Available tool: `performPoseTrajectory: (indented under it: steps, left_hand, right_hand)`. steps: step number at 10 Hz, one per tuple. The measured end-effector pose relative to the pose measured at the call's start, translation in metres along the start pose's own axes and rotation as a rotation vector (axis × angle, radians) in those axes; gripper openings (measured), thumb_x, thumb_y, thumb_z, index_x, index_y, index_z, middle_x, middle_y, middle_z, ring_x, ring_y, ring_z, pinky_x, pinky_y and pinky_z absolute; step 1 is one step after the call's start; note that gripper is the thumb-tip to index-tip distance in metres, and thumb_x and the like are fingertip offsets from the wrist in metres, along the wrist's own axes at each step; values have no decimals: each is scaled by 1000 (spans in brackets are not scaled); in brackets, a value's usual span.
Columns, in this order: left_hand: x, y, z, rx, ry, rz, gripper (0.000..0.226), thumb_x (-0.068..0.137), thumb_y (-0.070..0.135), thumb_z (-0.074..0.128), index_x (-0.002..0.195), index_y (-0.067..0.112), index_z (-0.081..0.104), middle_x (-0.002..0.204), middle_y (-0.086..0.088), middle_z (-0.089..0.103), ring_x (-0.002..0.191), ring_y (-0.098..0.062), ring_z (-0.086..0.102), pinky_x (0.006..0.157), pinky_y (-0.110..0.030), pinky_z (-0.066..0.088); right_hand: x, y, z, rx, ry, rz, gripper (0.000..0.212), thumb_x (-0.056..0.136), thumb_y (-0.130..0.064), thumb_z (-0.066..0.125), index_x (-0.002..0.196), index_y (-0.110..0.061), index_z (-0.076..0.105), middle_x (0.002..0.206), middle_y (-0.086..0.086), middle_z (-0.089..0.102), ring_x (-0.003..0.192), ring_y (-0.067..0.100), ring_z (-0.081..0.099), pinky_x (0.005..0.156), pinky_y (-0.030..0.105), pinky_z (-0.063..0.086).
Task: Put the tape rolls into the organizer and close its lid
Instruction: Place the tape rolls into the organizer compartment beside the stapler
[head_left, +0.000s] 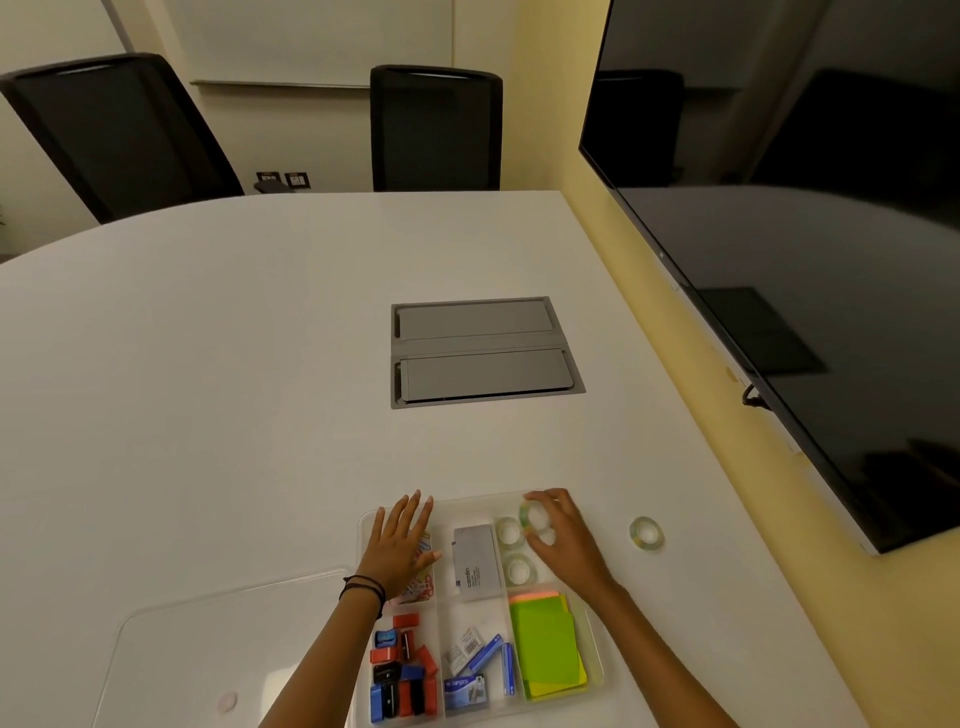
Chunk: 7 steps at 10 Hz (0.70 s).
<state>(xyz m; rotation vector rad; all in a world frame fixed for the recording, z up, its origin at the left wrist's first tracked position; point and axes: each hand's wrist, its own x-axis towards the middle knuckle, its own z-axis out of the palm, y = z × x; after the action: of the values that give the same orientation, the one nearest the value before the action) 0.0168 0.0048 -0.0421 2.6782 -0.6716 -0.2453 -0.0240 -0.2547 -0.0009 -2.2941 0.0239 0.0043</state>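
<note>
— Right, station status. Where does the organizer stand?

— Clear organizer (597, 670) sits open on the white table (208, 364), at the near edge. Its transparent lid (218, 649) lies flat on the table just to the left, apart from the box.

— Hands?

— Left hand (400, 545) is spread wide, palm down, fingers extended, resting over the far-left compartment above the coloured paper clips (415, 590). It holds nothing. Dark bands (363, 587) circle that wrist. Right hand (558, 540) is over the far-right compartment, fingers curled around a tape roll (532, 515), pinched on edge between thumb and fingertips.

— Other tape rolls?

— Two rolls already lie flat in that same far-right compartment: one (508, 531) toward the far wall, one (519, 567) nearer the person. A fourth roll (647, 532) stands tilted on the table, outside the organizer, to its right and well clear of the hand.

— Remaining contents?

— Grey stapler box (474, 558) in the far-middle compartment. Red, blue and black sharpeners (400, 670) near-left. Staple boxes (478, 670) near-middle. Green and yellow sticky notes (550, 649) near-right.

— Surroundings?

— Grey cable hatch (478, 353) set into the table centre, two black chairs (436, 124) beyond, a dark screen (805, 234) on the right wall.
</note>
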Motion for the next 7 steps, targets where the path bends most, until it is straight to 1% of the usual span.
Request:
performPoseTrajectory:
  steps: [1, 2, 3, 4, 5, 6, 7]
  left_hand:
    - [1, -2, 2, 2, -23, 7, 63, 66, 81, -16, 116, 54, -44, 149, -28, 17, 134, -51, 18, 107, -64, 11]
    - [-2, 1, -2, 35, -24, -5, 66, 68, 78, -17, 119, 48, -46, 148, -28, 21, 133, -49, 24, 111, -57, 11]
    - [-3, 5, -9, 103, 98, -22, 67, 89, 60, -9, 141, 22, -25, 124, -17, 61, 109, -35, 60, 106, -39, 32]
    - [-4, 6, -14, 129, 127, -36, 66, 92, 55, -9, 144, 15, -15, 118, -9, 67, 103, -25, 66, 102, -41, 34]
    - [-2, 8, -16, 159, 140, -40, 67, 92, 54, -10, 144, 12, -13, 116, -7, 68, 102, -23, 66, 86, -41, 51]
    - [-2, 8, -15, 198, 177, -32, 67, 92, 53, -10, 144, 11, -12, 117, -6, 68, 102, -22, 66, 78, -41, 55]
    - [-1, 7, -14, 218, 185, -31, 67, 92, 53, -10, 144, 11, -12, 117, -6, 68, 102, -22, 66, 78, -41, 55]
  right_hand:
    - [13, -7, 14, -151, -175, -28, 41, 85, -11, 60, 125, -16, 50, 128, 6, 45, 118, 19, 47, 94, 32, 49]
    - [26, -6, 20, -288, -286, 28, 41, 85, -10, 58, 125, -14, 47, 127, 9, 44, 117, 23, 46, 89, 37, 50]
    - [34, 1, 20, -369, -381, 129, 42, 83, -8, 56, 124, -12, 46, 127, 13, 43, 117, 27, 45, 87, 38, 47]
    - [38, 10, 20, -415, -420, 161, 43, 82, -5, 55, 123, -12, 46, 128, 14, 41, 118, 28, 43, 89, 39, 47]
    - [40, 15, 22, -458, -438, 128, 43, 82, 3, 50, 122, -12, 46, 127, 14, 40, 117, 29, 43, 88, 40, 48]
    - [38, 19, 27, -506, -430, 87, 49, 80, 16, 42, 120, -11, 46, 127, 14, 40, 116, 28, 43, 84, 39, 47]
    - [34, 22, 29, -518, -405, 74, 52, 78, 21, 38, 118, -10, 48, 126, 15, 42, 115, 25, 43, 85, 38, 45]
